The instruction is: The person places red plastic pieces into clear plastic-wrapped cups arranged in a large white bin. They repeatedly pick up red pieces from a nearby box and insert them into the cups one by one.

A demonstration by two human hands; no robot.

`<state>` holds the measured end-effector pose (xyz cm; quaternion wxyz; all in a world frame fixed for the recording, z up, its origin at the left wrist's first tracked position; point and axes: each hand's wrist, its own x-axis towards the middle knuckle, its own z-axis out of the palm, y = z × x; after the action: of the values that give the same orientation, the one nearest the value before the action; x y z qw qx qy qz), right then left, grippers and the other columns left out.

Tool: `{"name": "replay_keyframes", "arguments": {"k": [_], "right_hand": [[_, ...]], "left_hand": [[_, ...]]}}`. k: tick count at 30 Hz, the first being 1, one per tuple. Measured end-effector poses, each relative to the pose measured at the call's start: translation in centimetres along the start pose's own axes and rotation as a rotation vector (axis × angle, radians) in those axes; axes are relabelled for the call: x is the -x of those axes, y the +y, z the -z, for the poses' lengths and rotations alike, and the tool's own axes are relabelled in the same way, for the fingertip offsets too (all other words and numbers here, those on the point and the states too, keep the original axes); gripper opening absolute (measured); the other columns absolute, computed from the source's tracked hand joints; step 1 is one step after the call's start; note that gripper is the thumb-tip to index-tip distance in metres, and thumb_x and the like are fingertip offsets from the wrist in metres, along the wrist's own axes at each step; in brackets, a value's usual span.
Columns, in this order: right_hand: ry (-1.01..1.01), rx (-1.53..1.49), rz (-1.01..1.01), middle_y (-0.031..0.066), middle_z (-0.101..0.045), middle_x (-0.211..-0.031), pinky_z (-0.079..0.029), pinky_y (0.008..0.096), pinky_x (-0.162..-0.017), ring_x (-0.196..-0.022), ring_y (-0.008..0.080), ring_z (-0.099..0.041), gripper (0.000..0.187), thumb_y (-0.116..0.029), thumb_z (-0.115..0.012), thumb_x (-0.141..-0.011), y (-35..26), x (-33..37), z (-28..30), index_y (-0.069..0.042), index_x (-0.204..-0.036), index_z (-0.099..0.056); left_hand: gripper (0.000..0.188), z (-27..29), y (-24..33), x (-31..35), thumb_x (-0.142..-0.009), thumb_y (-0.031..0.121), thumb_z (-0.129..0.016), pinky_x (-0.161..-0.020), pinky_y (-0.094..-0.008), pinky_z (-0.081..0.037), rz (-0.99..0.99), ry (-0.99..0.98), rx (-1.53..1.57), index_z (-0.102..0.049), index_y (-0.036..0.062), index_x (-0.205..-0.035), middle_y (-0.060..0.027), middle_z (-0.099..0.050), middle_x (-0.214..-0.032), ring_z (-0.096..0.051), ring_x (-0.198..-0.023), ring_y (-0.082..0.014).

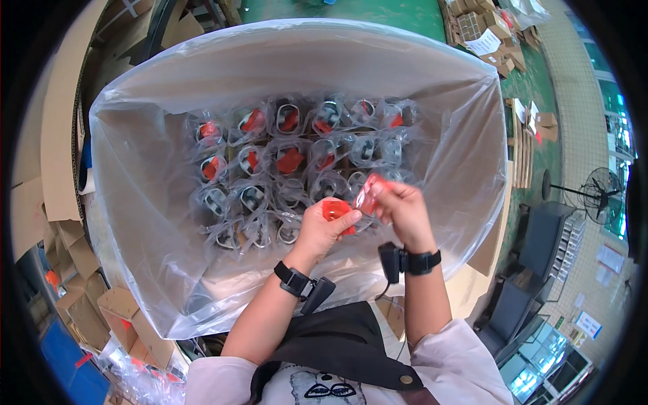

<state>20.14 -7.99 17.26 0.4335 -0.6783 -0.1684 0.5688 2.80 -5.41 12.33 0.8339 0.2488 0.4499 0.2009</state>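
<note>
My left hand (318, 235) is closed on some small red plastic packets (333, 210), its thumb laid across them. Just to the right, my right hand (407, 214) pinches another shiny red plastic packet (368, 192), which looks partly see-through. Both hands are over the near side of a large carton lined with a clear plastic bag (304, 50). Below them, several round pale-rimmed parts stand in rows, each wrapped in clear plastic. A red packet (289, 160) lies on one of these wrapped parts (288, 118), and others hold similar red pieces. Nearer rows mostly show none.
Cardboard boxes (128, 317) crowd the left side, with a blue panel (74, 364) at lower left. More cartons (482, 30) are stacked at far right on the green floor (391, 17). A black fan (597, 192) stands to the right by grey racks (543, 246).
</note>
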Motion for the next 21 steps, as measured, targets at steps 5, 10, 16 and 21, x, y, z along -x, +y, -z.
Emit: {"name": "replay_keyframes", "arguments": {"k": [5,10,16,21], "right_hand": [[0.399,0.474,0.374,0.0082,-0.068,-0.067,-0.048,0.0284,-0.054,-0.058,0.0155,-0.062,0.023,-0.017,-0.065,-0.087,0.2,-7.4,2.4,0.002,-0.099,-0.069],[0.477,0.575,0.402,0.0089,-0.067,-0.082,-0.048,0.0308,-0.065,-0.069,0.0188,-0.060,0.025,-0.019,-0.067,-0.085,2.8,-7.0,2.9,0.002,-0.100,-0.068],[-0.020,0.049,0.092,-0.0006,-0.065,-0.076,-0.039,0.0176,-0.052,-0.059,0.0021,-0.051,0.019,-0.019,-0.066,-0.089,1.4,0.6,1.3,-0.001,-0.095,-0.068],[-0.101,0.060,-0.017,-0.0008,-0.063,-0.069,-0.040,0.0183,-0.050,-0.057,0.0025,-0.052,0.021,-0.019,-0.071,-0.086,0.5,1.6,2.9,0.002,-0.090,-0.070]], "left_hand": [[0.025,-0.2,-0.6,-0.7,-0.083,0.025,-0.074,-0.049,-0.0200,-0.042,0.035,0.023,0.052,-0.059,0.0080,-0.092,-0.0015,-0.063,-0.076,-0.056,-0.059,-0.0078],[0.030,-1.0,0.3,-0.2,-0.088,0.021,-0.067,-0.060,-0.0226,-0.051,0.035,-0.016,0.301,-0.059,0.0030,-0.111,-0.0054,-0.065,-0.092,-0.061,-0.071,-0.0107],[0.032,-1.7,0.1,-0.9,-0.086,0.022,-0.071,-0.057,-0.0211,-0.048,0.021,-0.115,0.066,-0.059,0.0030,-0.110,-0.0043,-0.065,-0.089,-0.060,-0.071,-0.0098],[0.028,-3.1,0.1,-0.7,-0.082,0.024,-0.075,-0.052,-0.0190,-0.042,-0.029,-0.086,-0.029,-0.059,0.0060,-0.097,-0.0019,-0.063,-0.080,-0.057,-0.065,-0.0074]]}}
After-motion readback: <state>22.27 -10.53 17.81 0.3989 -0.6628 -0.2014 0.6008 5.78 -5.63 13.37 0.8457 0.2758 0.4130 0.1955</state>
